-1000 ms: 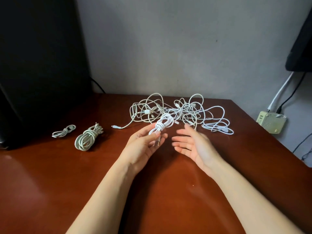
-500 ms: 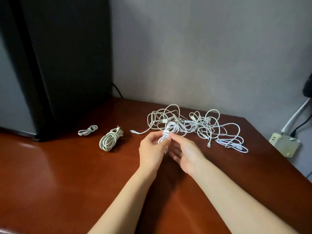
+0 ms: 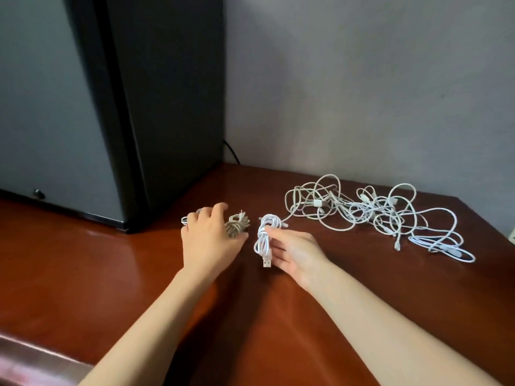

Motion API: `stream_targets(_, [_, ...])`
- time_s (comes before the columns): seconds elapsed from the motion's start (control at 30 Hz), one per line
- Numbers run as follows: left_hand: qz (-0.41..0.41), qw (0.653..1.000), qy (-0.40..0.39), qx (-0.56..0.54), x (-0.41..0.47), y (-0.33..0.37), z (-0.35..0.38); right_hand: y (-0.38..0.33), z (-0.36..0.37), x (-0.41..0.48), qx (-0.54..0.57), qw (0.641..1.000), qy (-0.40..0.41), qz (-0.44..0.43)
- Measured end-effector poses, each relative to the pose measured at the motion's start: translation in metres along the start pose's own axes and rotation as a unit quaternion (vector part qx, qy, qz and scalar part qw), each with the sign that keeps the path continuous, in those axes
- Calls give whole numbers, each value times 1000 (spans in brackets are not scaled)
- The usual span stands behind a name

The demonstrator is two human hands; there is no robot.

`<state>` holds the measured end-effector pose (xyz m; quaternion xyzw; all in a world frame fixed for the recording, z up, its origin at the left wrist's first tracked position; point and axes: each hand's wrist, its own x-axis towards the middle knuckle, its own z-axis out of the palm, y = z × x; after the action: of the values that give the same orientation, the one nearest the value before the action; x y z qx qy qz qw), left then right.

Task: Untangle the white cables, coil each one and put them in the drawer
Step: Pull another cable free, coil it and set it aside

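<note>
Coiled white USB cable (image 3: 264, 240) sits pinched in the right hand (image 3: 295, 252) just above the tabletop (image 3: 111, 274), likely so its loops cannot spring open, while the left hand (image 3: 207, 238), fingers spread, reaches over the beige coil (image 3: 237, 225), apparently gathering finished ones away from the tangle (image 3: 362, 215).

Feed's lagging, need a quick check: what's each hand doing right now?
Left hand: open, over the beige coil.
Right hand: holds the white coiled cable.
</note>
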<state>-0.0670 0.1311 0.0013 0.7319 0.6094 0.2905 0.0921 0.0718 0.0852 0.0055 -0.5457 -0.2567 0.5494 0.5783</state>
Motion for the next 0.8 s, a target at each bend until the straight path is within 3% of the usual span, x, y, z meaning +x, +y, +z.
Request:
stream_targets(0.1, [-24,999,-43,5,10,-12,9,5,14,8,-6,1000,-5,-3])
stream_targets(0.23, [-1,999,9,34,21,-21,15,5,28,21,-12,1000,-12,-8])
stream_targets(0.5, [-30,999,27,-28,57,-47,10,6,50,46,-16,1000,-26,3])
stream_targets(0.63, [-14,998,42,-47,61,-59,16,11,66,61,-66,998,-8,0])
stream_targets(0.8, [42,997,55,-19,63,-64,15,14,69,70,-173,983,14,-67])
